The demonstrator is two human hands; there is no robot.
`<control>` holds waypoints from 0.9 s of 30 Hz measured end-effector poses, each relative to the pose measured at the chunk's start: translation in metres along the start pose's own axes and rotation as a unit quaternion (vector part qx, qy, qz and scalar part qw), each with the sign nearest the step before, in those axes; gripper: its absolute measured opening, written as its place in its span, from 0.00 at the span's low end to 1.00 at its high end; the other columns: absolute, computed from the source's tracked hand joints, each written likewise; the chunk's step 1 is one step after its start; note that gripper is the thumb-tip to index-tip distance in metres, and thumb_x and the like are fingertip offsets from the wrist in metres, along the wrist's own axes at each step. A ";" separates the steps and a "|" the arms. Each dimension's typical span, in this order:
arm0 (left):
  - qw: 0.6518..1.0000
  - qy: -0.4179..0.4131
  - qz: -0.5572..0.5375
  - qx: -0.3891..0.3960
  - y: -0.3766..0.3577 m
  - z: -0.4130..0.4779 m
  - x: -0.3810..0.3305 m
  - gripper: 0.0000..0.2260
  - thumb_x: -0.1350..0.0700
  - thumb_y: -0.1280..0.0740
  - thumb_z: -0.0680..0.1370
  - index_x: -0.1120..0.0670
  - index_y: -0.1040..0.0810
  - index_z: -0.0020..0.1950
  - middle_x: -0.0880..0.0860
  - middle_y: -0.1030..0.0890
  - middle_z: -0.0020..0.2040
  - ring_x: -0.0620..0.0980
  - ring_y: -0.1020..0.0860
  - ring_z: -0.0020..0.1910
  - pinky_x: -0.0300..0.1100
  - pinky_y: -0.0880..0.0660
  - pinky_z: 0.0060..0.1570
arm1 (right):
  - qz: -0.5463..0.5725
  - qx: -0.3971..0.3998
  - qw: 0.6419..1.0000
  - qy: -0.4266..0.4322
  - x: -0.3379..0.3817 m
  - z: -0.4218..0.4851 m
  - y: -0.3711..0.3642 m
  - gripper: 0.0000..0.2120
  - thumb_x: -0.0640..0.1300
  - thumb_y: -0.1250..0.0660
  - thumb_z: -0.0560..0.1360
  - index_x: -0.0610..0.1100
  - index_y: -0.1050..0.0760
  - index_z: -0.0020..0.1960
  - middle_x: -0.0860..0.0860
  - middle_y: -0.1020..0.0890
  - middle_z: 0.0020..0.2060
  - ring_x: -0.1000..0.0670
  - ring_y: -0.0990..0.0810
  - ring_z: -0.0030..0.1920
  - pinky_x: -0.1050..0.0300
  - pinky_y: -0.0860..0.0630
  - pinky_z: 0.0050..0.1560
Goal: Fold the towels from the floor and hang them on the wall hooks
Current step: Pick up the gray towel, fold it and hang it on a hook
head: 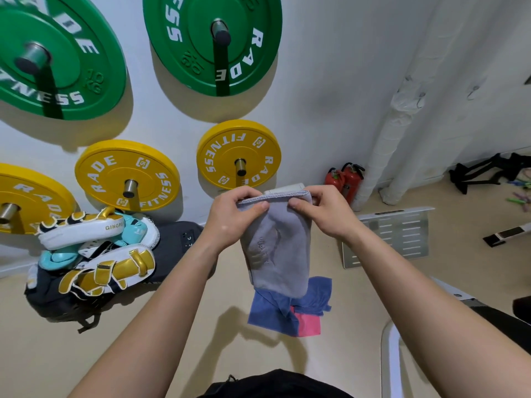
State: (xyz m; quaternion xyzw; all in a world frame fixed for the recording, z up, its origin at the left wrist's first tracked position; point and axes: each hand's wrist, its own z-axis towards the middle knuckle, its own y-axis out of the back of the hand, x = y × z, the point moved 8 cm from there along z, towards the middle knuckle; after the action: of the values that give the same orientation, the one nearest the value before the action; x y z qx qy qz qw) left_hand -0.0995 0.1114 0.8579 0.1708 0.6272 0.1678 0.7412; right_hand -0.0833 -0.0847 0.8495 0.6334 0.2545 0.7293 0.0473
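A grey towel [277,248] hangs folded in front of me, held up by its top edge. My left hand [234,216] pinches the top left corner and my right hand [323,211] pinches the top right corner. Below it on the beige floor lie a blue towel [268,311] and a pink towel [309,324], partly overlapped by the blue one. Small wall hooks [421,99] show on the white wall at upper right, another hook [472,91] beside them.
Green weight plates [184,53] and yellow weight plates [126,173] hang on wall pegs. Boxing pads [94,254] sit on a dark bag at left. Two red fire extinguishers [344,179] stand by a white wrapped pipe [385,150]. A metal perforated plate [396,237] lies at right.
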 end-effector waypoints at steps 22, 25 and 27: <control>0.983 0.145 -0.108 0.028 0.017 0.014 0.057 0.16 0.57 0.26 0.70 0.51 0.26 0.54 0.54 0.17 0.44 0.51 0.19 0.44 0.49 0.22 0.45 | -0.009 0.062 0.997 0.033 -0.001 0.013 -0.002 0.09 0.41 0.34 0.80 0.50 0.17 0.54 0.57 0.14 0.47 0.59 0.18 0.49 0.62 0.24 0.49; 0.990 0.106 -0.059 0.078 0.000 0.012 0.046 0.39 0.48 0.20 0.65 0.42 0.35 0.71 0.48 0.23 0.62 0.45 0.23 0.61 0.43 0.22 0.59 | -0.091 0.126 0.986 0.057 0.010 0.019 -0.011 0.07 0.41 0.34 0.79 0.45 0.17 0.51 0.54 0.15 0.43 0.57 0.19 0.44 0.62 0.26 0.45; 0.993 0.037 -0.009 0.113 -0.010 0.016 0.026 0.38 0.51 0.20 0.68 0.40 0.34 0.74 0.44 0.28 0.67 0.41 0.29 0.66 0.39 0.28 0.62 | -0.130 0.144 0.979 0.059 0.012 0.020 -0.015 0.05 0.42 0.33 0.79 0.46 0.18 0.47 0.59 0.18 0.37 0.60 0.23 0.38 0.67 0.31 0.38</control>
State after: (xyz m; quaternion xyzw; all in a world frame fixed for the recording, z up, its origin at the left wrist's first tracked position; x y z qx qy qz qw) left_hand -0.0796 0.1139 0.8327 0.2421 0.6702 0.0953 0.6951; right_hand -0.0701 -0.0607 0.8557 0.5509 0.4396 0.7086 0.0344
